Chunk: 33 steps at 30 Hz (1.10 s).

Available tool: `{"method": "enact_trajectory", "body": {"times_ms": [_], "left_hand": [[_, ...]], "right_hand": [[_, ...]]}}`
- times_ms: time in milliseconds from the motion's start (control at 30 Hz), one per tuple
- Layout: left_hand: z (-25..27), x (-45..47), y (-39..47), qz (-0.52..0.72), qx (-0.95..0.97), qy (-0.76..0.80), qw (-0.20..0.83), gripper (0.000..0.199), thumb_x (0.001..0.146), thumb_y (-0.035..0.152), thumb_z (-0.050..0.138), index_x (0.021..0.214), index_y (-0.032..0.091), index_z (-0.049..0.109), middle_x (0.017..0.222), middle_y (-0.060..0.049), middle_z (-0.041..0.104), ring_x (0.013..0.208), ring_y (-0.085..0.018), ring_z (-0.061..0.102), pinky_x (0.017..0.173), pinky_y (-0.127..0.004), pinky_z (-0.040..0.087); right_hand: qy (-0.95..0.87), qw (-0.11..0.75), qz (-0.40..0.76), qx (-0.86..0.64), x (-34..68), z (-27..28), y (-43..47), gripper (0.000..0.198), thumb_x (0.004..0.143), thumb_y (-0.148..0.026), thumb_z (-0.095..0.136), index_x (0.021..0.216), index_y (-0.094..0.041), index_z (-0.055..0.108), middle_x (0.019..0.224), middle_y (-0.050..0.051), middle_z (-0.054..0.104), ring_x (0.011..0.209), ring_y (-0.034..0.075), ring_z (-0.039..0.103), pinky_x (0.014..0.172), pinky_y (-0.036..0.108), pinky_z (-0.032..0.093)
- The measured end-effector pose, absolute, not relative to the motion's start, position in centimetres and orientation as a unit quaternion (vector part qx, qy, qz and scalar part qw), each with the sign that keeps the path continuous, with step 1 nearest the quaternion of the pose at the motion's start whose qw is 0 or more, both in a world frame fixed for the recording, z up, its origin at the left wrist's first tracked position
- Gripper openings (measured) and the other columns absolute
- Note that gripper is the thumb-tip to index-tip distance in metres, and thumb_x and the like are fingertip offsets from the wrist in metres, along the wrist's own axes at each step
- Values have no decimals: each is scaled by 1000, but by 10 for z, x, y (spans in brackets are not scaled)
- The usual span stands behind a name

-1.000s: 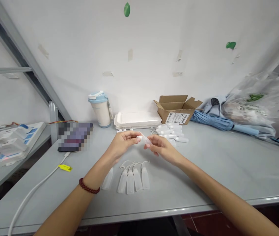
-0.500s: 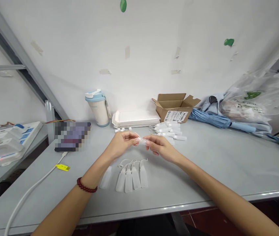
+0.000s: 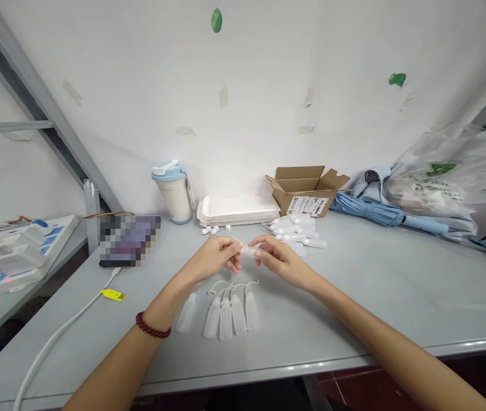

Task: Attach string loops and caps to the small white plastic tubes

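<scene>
Small bottle (image 3: pixel 249 250) crosswise, left-right

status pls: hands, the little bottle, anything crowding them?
Left hand and right hand both pinch one small clear bottle above the table. Row of bottles lies just below; nothing between the hands.

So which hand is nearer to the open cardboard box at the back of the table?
Right. The right hand lies in front of the cardboard box, slightly to its left; the left hand sits farther left. Both pinch a small clear bottle between them.
</scene>
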<state>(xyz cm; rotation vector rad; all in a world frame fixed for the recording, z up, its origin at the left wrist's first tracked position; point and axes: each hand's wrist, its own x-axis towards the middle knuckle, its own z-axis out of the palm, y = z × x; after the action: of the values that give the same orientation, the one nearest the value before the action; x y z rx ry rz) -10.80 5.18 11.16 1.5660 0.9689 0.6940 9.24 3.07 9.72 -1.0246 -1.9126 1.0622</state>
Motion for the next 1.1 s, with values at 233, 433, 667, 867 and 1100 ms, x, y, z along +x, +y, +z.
{"method": "enact_trajectory", "body": {"times_ms": [233, 433, 667, 867, 1100], "left_hand": [[115, -104, 50, 304, 684, 397, 531, 31, 77, 43, 62, 75, 13, 62, 69, -2, 61, 64, -14, 61, 65, -29, 52], [113, -103, 50, 348, 691, 361, 520, 24, 73, 35, 67, 85, 14, 64, 83, -4, 65, 77, -16, 62, 72, -29, 52], [115, -100, 47, 300, 662, 423, 541, 41, 79, 51, 57, 62, 13, 56, 60, -1, 58, 52, -13, 59, 54, -26, 50], [117, -102, 47, 320, 681, 393, 529, 30, 70, 40, 70, 83, 14, 64, 71, -3, 64, 63, -14, 61, 61, -27, 51], [115, -99, 47, 326, 686, 435, 484, 37, 77, 50, 59, 78, 13, 63, 75, -5, 66, 65, -15, 61, 61, -27, 50]], "right_hand": [[-691, 363, 485, -394, 92, 93, 34, 29, 88, -44, 46, 100, -18, 53, 65, -2, 51, 49, 7, 35, 46, 22, 27], [-628, 392, 550, -386, 90, 96, 35, 28, 84, -48, 51, 90, -22, 43, 61, -6, 49, 45, 6, 29, 44, 21, 24], [-636, 398, 551, -364, 91, 95, 35, 28, 85, -48, 50, 87, -22, 39, 61, -7, 48, 45, 6, 30, 44, 21, 25], [-625, 391, 559, -379, 89, 95, 35, 29, 85, -49, 50, 84, -22, 38, 60, -7, 48, 45, 6, 30, 44, 20, 27], [-633, 404, 552, -363, 90, 93, 38, 27, 86, -48, 49, 84, -22, 38, 61, -7, 49, 45, 6, 32, 43, 20, 26]]}}
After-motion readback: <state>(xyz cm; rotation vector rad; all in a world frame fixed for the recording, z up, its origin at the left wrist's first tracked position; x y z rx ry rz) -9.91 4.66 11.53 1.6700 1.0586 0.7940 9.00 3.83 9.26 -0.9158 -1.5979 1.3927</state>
